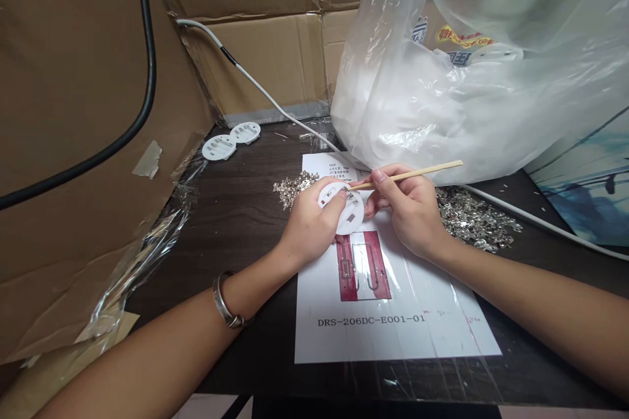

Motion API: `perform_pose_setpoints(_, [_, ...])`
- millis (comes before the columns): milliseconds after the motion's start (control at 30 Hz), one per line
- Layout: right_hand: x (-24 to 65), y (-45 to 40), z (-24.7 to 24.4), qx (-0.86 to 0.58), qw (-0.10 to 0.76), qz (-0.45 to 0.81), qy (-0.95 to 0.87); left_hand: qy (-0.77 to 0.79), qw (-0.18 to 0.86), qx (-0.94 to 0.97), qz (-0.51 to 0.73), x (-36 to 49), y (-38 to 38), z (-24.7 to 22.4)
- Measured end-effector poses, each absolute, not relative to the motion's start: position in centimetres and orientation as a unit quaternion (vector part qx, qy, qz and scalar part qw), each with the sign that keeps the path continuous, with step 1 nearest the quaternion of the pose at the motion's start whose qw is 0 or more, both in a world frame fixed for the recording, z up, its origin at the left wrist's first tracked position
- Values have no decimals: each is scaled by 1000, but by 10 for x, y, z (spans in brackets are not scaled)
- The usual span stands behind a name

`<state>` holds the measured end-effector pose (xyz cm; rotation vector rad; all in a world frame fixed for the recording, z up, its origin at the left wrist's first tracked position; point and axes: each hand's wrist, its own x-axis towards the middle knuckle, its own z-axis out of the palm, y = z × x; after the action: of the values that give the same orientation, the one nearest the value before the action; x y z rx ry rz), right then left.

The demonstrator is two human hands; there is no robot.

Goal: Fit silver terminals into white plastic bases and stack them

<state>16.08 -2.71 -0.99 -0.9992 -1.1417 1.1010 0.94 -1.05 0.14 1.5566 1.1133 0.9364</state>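
Between thumb and fingers, my left hand (314,219) grips a round white plastic disc (350,221) with small slots and metal bits in it. My right hand (410,209) is closed around a thin wooden stick (427,171), like a chopstick. The stick's lower end meets the upper part of the disc, close to my left thumb. A pile of small silver metal parts (296,188) lies behind my left hand. To the right of my right wrist is a larger heap of metal parts (476,219).
Below my hands, a printed sheet (393,340) lies taped on the dark table (236,209). Two white discs (219,147) rest at the back left. A big clear plastic bag (422,118) with white contents stands behind my right hand. A white cable (275,105) crosses the table; cardboard (265,59) walls it in.
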Motion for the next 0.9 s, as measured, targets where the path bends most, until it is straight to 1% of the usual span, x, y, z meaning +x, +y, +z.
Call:
perform_pose_setpoints(233, [161, -26, -12, -453, 573, 443, -520, 464, 498, 629, 375, 9, -10, 1])
perform_pose_setpoints(400, [165, -26, -8, -498, 523, 369, -585, 482, 479, 641, 355, 10, -11, 4])
perform_pose_setpoints(467, [167, -26, -7, -509, 513, 359, -591, 485, 473, 647, 349, 10, -11, 5])
perform_pose_setpoints(767, [167, -27, -11, -491, 526, 370, -587, 481, 470, 655, 345, 11, -9, 5])
perform_pose_setpoints(900, [167, -28, -11, -497, 519, 367, -591, 484, 460, 665, 335, 11, -9, 3])
